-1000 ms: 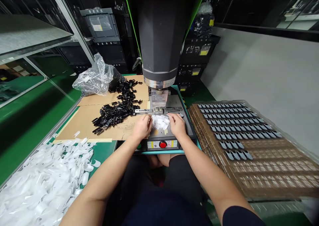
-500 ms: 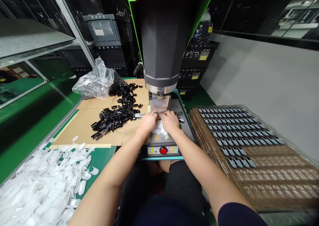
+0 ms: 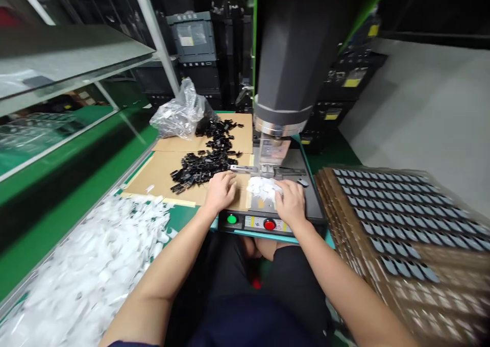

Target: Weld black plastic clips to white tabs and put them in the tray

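My left hand (image 3: pixel 221 192) is over the cardboard beside the pile of small black plastic clips (image 3: pixel 202 166). Its fingers are loosely bent with the thumb apart, and nothing shows in it. On the right, my right hand (image 3: pixel 291 202) rests at the machine's base plate, thumb and fingers apart, touching or close to a small heap of white plastic pieces (image 3: pixel 263 188). A metal fixture (image 3: pixel 267 170) lies behind that heap, under the clear-shielded press head (image 3: pixel 283 125). Whatever lies under my right fingers is hidden.
Loose white pieces (image 3: pixel 88 255) cover the bench at left. A clear plastic bag (image 3: pixel 181 112) stands behind the clips. Stacked brown trays (image 3: pixel 432 255) with rows of grey parts are at right. The base front has a green button (image 3: pixel 231 219) and a red button (image 3: pixel 270 225).
Both hands have left the fixture and come apart, left hand toward the black clips, right hand back beside the white heap. The camera view has turned left.
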A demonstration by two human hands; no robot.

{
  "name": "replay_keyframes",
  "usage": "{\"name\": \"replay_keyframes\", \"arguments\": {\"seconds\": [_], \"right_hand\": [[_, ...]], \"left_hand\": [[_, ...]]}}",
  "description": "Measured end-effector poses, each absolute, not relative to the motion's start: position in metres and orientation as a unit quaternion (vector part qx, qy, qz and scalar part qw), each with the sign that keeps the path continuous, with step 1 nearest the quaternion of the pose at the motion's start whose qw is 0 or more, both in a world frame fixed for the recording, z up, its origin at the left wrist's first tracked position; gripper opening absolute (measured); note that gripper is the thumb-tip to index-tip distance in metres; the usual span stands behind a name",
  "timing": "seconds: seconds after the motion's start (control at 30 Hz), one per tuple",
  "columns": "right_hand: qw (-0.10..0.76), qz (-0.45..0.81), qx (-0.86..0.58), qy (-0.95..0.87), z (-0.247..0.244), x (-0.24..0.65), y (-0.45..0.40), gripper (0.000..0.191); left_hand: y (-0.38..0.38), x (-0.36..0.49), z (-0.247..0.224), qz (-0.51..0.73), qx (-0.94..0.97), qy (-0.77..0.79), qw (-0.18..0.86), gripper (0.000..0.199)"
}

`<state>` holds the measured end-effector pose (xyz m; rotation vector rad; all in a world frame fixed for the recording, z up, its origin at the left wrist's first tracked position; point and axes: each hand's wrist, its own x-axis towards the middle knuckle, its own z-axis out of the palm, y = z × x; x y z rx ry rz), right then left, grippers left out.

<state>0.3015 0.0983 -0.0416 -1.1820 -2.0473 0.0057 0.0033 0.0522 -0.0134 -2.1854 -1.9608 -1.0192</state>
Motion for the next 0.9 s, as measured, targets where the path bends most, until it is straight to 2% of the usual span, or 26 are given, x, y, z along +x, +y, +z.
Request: {"name": "replay_keyframes", "arguments": {"seconds": [0.17,0.3,0.43,0.57,0.7,0.9], "right_hand": [[0.429,-0.015,-0.436,-0.791,-0.058,0.301,0.097,0.034],[0.434,-0.026,-0.428,-0.792,-0.059,0.299,0.099,0.032],[0.437,-0.026,-0.421,-0.794,-0.061,0.3,0.098,0.029],[0.44,-0.013,-0.429,-0.789,-0.061,0.302,0.098,0.028],[0.44,0.014,-0.442,-0.782,-0.057,0.299,0.094,0.031],[0.403,0.054,-0.424,-0.81,-0.049,0.277,0.08,0.034]], "left_hand": [[0.02,-0.08,0.005,-0.264,-0.533,-0.801,0.068,0.041],[0.004,-0.135,0.013,-0.154,-0.464,-0.872,-0.004,0.046],[-0.008,-0.155,0.006,-0.083,-0.482,-0.869,-0.072,0.034],[-0.019,-0.156,0.01,-0.071,-0.496,-0.863,-0.068,0.022],[-0.021,-0.131,0.023,-0.132,-0.523,-0.84,-0.058,0.021],[0.016,-0.037,0.007,-0.192,-0.732,-0.645,-0.103,0.02]]}}
